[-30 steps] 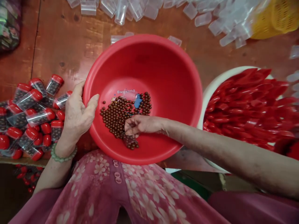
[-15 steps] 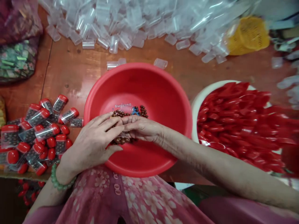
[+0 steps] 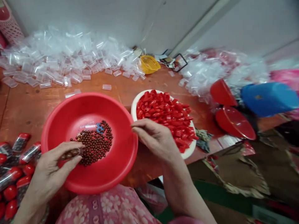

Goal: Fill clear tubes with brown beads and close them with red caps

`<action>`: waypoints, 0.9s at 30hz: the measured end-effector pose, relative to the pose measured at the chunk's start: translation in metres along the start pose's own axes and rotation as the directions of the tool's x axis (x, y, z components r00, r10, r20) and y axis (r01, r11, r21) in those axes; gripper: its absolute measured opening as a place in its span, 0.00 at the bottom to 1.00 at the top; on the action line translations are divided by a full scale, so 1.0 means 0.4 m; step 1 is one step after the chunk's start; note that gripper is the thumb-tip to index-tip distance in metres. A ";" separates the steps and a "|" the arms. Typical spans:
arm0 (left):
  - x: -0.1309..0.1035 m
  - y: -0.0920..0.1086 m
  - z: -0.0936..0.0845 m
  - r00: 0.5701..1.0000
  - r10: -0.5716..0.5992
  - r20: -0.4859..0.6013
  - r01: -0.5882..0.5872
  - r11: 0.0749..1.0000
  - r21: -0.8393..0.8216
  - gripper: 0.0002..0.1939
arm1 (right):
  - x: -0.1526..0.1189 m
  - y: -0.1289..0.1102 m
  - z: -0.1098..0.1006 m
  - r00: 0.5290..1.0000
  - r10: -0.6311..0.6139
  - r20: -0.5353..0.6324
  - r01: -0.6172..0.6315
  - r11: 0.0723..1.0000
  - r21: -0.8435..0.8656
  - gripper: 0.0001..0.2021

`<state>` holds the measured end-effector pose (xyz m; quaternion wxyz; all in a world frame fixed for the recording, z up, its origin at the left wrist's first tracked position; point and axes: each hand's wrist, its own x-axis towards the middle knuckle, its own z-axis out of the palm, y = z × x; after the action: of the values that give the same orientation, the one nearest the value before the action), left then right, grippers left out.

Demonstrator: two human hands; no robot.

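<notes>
A red basin (image 3: 116, 174) sits on the wooden table in front of me with a patch of small brown beads (image 3: 94, 144) in its bottom. My left hand (image 3: 53, 172) is over the basin's left side, fingers closed on a clear tube filled with brown beads (image 3: 70, 153). My right hand (image 3: 155, 137) hovers between the basin's right rim and a white bowl (image 3: 134, 107) heaped with red caps (image 3: 167, 113). Its fingers are drawn together and point left; whether they hold anything cannot be told.
Filled tubes with red caps (image 3: 16, 165) lie at the left table edge. A heap of empty clear tubes (image 3: 60, 63) runs along the back by the wall, with a yellow basket (image 3: 149, 64). Red funnel-like containers (image 3: 233, 121) and a blue tub (image 3: 268, 98) are at right.
The view swung up and to the right. My hands, together over the beads half a second ago, have parted: the left now holds the filled tube, the right moved toward the cap bowl.
</notes>
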<state>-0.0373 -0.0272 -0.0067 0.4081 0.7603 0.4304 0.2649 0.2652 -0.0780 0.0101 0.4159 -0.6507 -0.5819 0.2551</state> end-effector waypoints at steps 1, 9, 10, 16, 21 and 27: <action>0.002 0.002 0.000 1.000 -0.031 -0.004 0.031 1.000 0.005 0.13 | -0.002 0.033 -0.033 0.992 -0.010 -0.124 -0.005 0.992 -0.125 0.06; 0.006 0.012 0.044 0.995 -0.098 -0.004 0.098 0.995 -0.018 0.17 | 0.066 0.192 -0.106 0.998 -0.044 -0.035 -0.002 0.585 -0.811 0.11; 0.006 0.015 0.052 0.994 -0.112 0.005 0.112 0.993 -0.034 0.17 | 0.076 0.191 -0.101 0.999 -0.029 -0.034 -0.013 0.547 -0.837 0.12; 0.013 0.043 0.095 0.986 -0.164 0.029 0.167 0.975 -0.146 0.15 | 0.116 0.188 -0.088 0.997 0.073 0.004 -0.026 0.403 -0.915 0.13; 0.017 0.053 0.120 0.983 -0.181 -0.003 0.174 0.948 -0.267 0.13 | 0.113 0.207 -0.085 0.994 -0.004 0.105 0.098 0.397 -0.913 0.11; 0.015 0.074 0.128 0.960 -0.272 0.064 0.264 0.807 -0.529 0.13 | 0.104 0.205 -0.072 0.979 -0.041 0.200 0.201 0.361 -0.911 0.06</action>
<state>0.0171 -0.0510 -0.0081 0.6326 0.5468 0.4460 0.3191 0.3416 -0.0426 -0.0373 -0.0457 -0.7069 -0.6986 -0.1007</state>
